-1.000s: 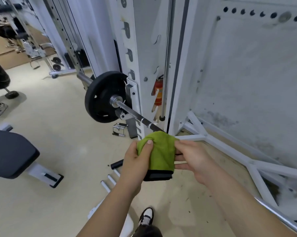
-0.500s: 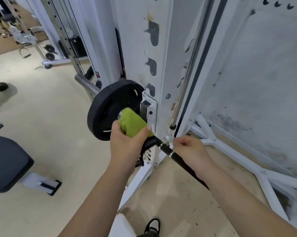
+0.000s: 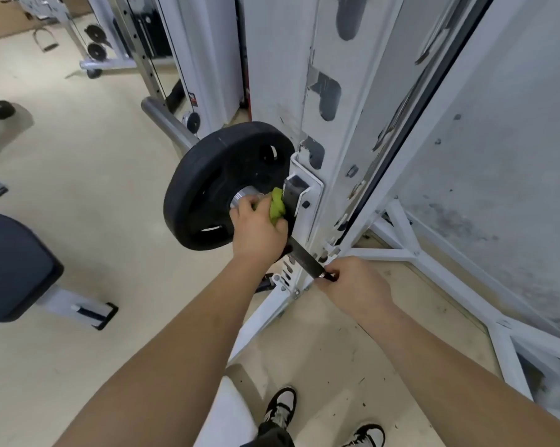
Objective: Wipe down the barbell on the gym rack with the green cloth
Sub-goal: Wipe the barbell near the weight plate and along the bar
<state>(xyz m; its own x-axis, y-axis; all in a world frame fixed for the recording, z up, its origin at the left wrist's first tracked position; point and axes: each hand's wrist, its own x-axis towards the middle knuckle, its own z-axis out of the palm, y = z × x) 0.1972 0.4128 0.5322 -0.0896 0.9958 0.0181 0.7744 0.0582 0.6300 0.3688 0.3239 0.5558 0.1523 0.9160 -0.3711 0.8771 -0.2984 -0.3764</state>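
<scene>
Both hands work the barbell (image 3: 304, 258), which rests in the white rack (image 3: 304, 195); left hand (image 3: 259, 233) clenches the green cloth (image 3: 277, 206) around the shaft beside the black plate (image 3: 214, 188); right hand (image 3: 353, 285) grips the shaft bare; step in hand: wiping the inner end; the next move probably calls for drawing the cloth back along the shaft.

Left hand (image 3: 258, 233) slid green cloth (image 3: 277, 206) up to plate (image 3: 214, 185).

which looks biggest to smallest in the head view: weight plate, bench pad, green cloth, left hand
1. weight plate, though the bench pad is cut off by the frame edge, so their order is unsure
2. bench pad
3. left hand, nearer the camera
4. green cloth, mostly hidden inside that hand
</scene>
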